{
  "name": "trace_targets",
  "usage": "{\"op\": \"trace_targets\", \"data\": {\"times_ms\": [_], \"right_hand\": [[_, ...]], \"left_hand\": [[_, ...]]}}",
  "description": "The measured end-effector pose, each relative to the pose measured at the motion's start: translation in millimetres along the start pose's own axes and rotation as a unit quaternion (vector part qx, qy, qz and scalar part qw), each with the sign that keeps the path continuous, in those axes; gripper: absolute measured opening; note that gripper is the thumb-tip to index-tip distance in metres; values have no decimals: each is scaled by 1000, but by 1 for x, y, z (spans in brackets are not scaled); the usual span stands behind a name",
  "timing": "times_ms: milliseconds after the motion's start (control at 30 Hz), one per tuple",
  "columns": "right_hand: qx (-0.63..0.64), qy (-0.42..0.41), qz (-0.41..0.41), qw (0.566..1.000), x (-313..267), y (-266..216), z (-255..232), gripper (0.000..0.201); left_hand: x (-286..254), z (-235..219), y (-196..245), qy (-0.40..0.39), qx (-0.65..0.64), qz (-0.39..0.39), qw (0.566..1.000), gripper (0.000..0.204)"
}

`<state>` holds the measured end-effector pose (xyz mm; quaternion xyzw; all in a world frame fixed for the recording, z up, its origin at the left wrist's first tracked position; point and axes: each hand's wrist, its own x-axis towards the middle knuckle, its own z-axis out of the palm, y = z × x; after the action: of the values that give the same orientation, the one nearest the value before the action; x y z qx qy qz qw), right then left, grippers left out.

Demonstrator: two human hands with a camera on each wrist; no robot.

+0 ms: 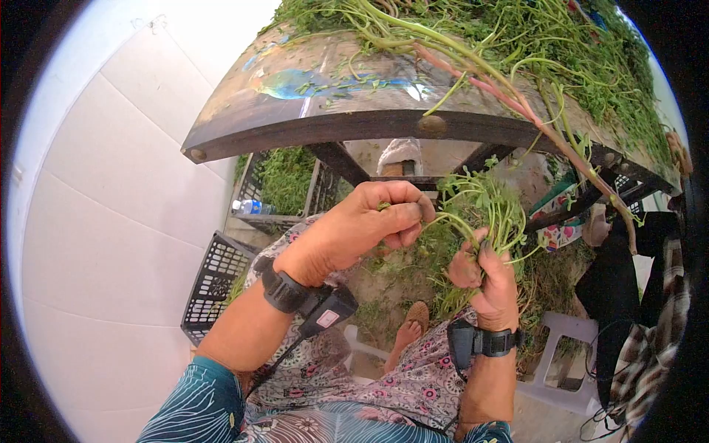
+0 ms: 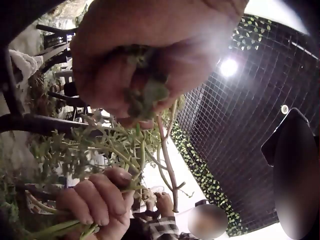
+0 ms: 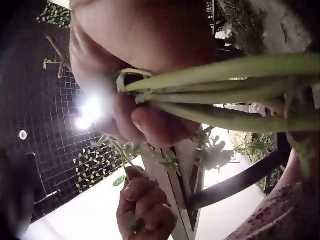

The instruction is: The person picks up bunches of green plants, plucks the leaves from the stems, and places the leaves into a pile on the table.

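My right hand (image 1: 491, 277) grips a bunch of leafy green stems (image 1: 502, 214) below the table edge. Its thick cut ends (image 3: 240, 75) stick out past the curled fingers in the right wrist view. To the left, my left hand (image 1: 377, 221) pinches one thin stem (image 1: 452, 221) that bends over from the bunch. Bits of green leaf (image 2: 147, 97) show inside the curled left fingers in the left wrist view. Both hands are held above the lap, a short way apart.
A wooden table (image 1: 244, 96) in front carries a heap of greens (image 1: 591, 66); a long reddish stalk (image 1: 546, 129) hangs over its edge. Black crates (image 1: 218, 284) stand at left, one with a water bottle (image 1: 247, 207). A plastic stool (image 1: 565, 347) is at right.
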<state>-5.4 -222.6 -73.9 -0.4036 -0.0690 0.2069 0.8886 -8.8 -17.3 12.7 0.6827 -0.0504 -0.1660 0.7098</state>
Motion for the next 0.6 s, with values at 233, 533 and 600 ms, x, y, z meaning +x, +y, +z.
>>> {"op": "trace_targets", "data": {"times_ms": [233, 533, 600], "right_hand": [[-48, 34, 19, 998, 3, -3, 1, 22], [-87, 65, 42, 993, 6, 0, 11, 17], [-43, 78, 12, 996, 8, 0, 4, 23]], "left_hand": [[1, 0, -3, 4, -17, 2, 1000, 21], [1, -3, 0, -15, 7, 2, 1000, 20], [2, -5, -3, -15, 6, 12, 1000, 21]]}}
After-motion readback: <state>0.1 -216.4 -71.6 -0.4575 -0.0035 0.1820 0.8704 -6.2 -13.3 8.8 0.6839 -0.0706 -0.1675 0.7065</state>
